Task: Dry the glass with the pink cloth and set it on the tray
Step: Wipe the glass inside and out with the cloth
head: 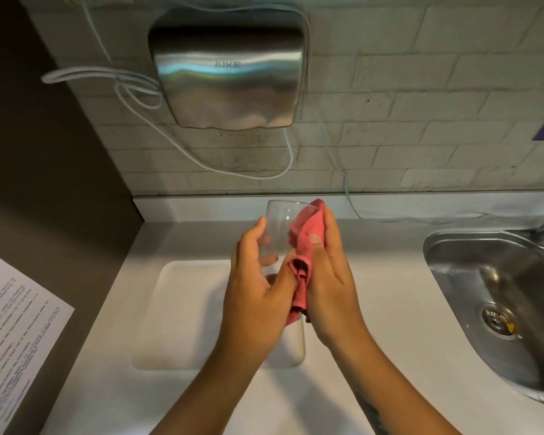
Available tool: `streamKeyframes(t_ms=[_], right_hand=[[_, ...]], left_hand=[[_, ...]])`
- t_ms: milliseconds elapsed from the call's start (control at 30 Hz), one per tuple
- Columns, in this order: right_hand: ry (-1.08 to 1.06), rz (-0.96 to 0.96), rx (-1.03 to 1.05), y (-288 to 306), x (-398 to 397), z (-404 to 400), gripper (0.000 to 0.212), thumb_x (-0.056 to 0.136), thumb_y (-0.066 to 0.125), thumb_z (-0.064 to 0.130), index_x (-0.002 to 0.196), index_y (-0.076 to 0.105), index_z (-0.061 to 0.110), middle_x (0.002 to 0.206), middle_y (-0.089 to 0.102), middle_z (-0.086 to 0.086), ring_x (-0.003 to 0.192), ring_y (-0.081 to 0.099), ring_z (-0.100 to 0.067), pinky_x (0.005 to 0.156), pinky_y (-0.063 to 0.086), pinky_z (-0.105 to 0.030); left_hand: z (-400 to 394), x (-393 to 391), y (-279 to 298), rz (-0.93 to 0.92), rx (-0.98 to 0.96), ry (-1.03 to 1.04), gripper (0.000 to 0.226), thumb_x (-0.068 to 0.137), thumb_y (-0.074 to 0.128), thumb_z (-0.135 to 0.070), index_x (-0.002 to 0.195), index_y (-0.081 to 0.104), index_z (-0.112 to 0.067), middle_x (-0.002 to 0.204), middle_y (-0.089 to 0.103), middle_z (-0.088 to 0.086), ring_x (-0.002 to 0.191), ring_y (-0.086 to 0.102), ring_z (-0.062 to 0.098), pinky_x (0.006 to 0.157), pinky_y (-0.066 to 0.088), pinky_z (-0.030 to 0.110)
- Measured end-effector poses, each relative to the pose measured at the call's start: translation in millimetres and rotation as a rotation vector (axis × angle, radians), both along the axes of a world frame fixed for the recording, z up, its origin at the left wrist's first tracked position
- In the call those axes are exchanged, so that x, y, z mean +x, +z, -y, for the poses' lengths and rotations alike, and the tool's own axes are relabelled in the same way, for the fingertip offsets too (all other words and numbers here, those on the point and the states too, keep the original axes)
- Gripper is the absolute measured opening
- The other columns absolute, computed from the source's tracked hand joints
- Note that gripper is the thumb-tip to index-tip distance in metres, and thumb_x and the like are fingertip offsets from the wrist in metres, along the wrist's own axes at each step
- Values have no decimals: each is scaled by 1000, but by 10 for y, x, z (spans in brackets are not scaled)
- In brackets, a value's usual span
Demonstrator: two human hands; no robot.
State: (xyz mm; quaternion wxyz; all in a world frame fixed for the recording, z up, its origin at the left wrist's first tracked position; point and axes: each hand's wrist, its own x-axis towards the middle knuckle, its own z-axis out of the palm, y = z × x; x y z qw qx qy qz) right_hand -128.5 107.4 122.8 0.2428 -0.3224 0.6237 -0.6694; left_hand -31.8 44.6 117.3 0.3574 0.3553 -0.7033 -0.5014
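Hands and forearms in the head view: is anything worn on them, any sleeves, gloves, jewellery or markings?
Both are bare: no gloves, sleeves, rings, watch or bracelets show on the left hand or the right hand. The right forearm carries a dark tattoo-like mark near the frame's bottom edge, too blurred to read.

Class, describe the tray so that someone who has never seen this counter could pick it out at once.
Start at the steel hand dryer on the tiled wall and drop down to the white counter. The tray lies flat there, left of the sink, beneath the hands. It is a shallow white rounded rectangle, marked only by its raised rim.
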Motion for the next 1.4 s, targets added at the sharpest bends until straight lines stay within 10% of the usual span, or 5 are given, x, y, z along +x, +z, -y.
streamKeyframes(t_ms=[267,700,933,1100,1400], right_hand=[[162,-17,28,-240,304,-171,68,103,40,72,163,7,68,158,57,5,110,77,-18,89,66,-33],[134,-198,-48,-247,360,-161,68,114,32,37,174,1,35,181,11,28,170,26,-18,135,27,-62],[65,-25,-70,128,-53,39,46,118,33,41,162,42,32,122,77,30,110,75,10,86,58,-9],[149,19,-65,-34,331,-176,63,111,36,48,170,15,50,177,38,-3,165,35,-40,127,33,-76],[98,-228,-60,37,240,-83,67,114,34,34,175,6,30,178,22,26,165,27,3,137,28,-41]], left_hand=[[185,-75,74,-248,258,-19,48,101,67,-36,146,53,-29,138,67,3,126,70,26,108,56,55],[215,-14,82,-377,259,-85,42,99,62,-37,138,56,-24,121,76,-7,106,79,17,76,66,26],[98,-33,37,-381,309,-155,27,96,58,-31,121,63,-38,108,80,-8,96,78,11,71,63,24],[197,-27,147,-384,222,-131,45,99,55,-37,141,51,-22,116,77,-1,94,79,15,70,63,25],[144,0,203,-410,275,-82,47,96,61,-43,139,53,-27,121,75,5,92,79,12,70,62,24]])
